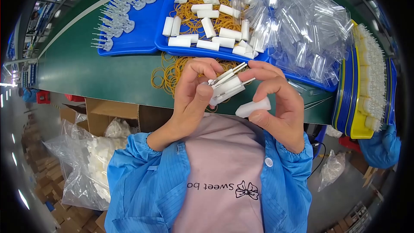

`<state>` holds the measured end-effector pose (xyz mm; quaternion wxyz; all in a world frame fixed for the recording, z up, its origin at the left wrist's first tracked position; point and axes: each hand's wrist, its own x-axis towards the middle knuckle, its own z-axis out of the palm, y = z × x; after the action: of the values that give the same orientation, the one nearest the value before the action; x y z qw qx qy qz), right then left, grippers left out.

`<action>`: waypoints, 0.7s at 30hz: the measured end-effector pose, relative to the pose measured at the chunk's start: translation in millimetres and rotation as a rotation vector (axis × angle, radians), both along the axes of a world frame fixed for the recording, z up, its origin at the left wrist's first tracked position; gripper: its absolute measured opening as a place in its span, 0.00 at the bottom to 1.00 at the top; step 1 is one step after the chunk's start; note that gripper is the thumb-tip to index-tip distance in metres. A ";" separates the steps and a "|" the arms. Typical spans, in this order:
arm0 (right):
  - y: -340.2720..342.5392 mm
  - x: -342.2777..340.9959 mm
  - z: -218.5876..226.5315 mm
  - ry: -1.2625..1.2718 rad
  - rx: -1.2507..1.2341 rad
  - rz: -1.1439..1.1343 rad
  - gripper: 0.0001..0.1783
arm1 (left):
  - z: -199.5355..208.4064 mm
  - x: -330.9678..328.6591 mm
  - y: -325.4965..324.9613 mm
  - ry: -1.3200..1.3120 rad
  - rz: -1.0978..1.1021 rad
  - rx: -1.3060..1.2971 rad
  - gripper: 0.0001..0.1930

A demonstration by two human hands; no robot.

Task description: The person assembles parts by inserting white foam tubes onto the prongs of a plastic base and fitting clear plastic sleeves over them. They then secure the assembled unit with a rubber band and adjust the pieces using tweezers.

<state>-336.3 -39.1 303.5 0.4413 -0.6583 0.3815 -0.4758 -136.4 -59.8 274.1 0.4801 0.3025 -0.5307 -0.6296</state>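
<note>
My left hand (189, 97) is closed around a small bundle (225, 91) of white cylinder pieces with thin pale rods, which point away to the upper right. Between the thumb and fingers of my right hand (282, 108) is a separate white foam cylinder (253, 108), just below and to the right of the bundle. Fingertips of the right hand also reach the rod ends. Behind the left hand, loose tan rubber bands (161, 77) lie on the green table (99, 75).
Beyond my hands, a blue tray (160, 39) holds white foam cylinders (208, 27), rubber bands and a heap of clear plastic sleeves (310, 21). White pronged parts (125, 4) fill another blue tray at left. Stacked trays (352, 90) stand at right. A cardboard box (110, 114) sits below the table edge.
</note>
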 end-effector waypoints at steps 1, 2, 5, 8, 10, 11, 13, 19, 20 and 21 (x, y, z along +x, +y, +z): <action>0.0 0.6 -0.4 -0.013 0.008 -0.005 0.16 | -0.6 -0.1 -0.6 0.000 0.004 0.002 0.18; 0.4 0.4 -0.2 -0.013 0.009 -0.002 0.16 | -1.4 -1.0 -1.2 -0.001 0.029 0.019 0.18; -0.6 0.0 -0.2 -0.127 0.092 0.051 0.16 | -2.3 0.0 -3.5 -0.007 0.067 0.058 0.17; 0.1 2.9 -0.4 -0.222 0.152 0.085 0.16 | -1.6 -1.7 -3.8 0.007 0.069 0.130 0.17; 1.0 6.8 -0.2 -0.236 0.096 -0.038 0.15 | 0.1 -1.1 -5.7 0.022 0.060 0.175 0.18; 2.2 4.2 -1.6 -0.237 0.095 -0.038 0.15 | 1.1 1.1 -6.9 0.072 0.007 0.256 0.18; 5.3 -3.3 -6.8 -0.170 0.028 -0.216 0.14 | 3.5 3.4 -7.2 0.121 -0.038 0.338 0.18; 7.2 -6.6 -6.4 -0.465 0.170 -0.373 0.13 | 13.5 6.5 -3.2 0.136 -0.119 0.299 0.10; 5.2 -4.3 -5.8 -0.463 0.166 -0.355 0.11 | 11.7 7.9 -1.9 0.056 -0.098 0.165 0.11; 5.0 -3.7 -5.9 -0.462 0.165 -0.366 0.11 | 10.3 6.7 -1.3 -0.025 -0.085 0.031 0.12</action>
<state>-340.0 -34.0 297.7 0.4753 -0.4148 0.4207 -0.6519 -129.7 -61.1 284.4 0.4414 0.2951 -0.5392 -0.6537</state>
